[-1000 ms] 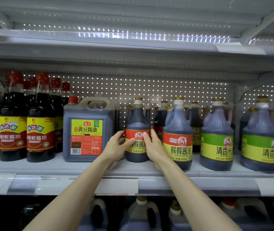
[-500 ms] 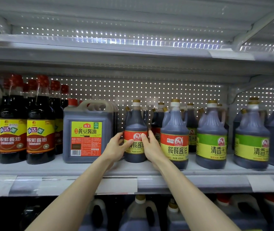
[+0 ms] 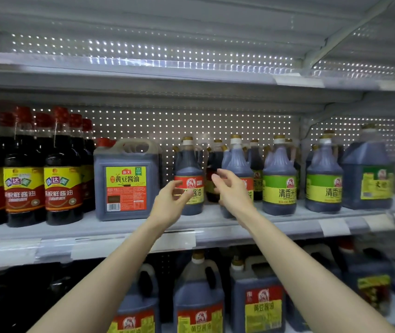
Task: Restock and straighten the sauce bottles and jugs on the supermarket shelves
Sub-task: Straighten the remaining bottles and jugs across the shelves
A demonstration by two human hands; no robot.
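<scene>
Left hand, right hand off dark-sauce bottle

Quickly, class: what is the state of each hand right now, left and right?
Left hand: open, fingers loosely curled, holding nothing.
Right hand: open, holding nothing.

Glossy plastic bottles, perforated metal backboard

Middle shelf is stocked left to right with red-capped bottles, square jug, red-label bottles, green-label bottles, large jug; all upright
</scene>
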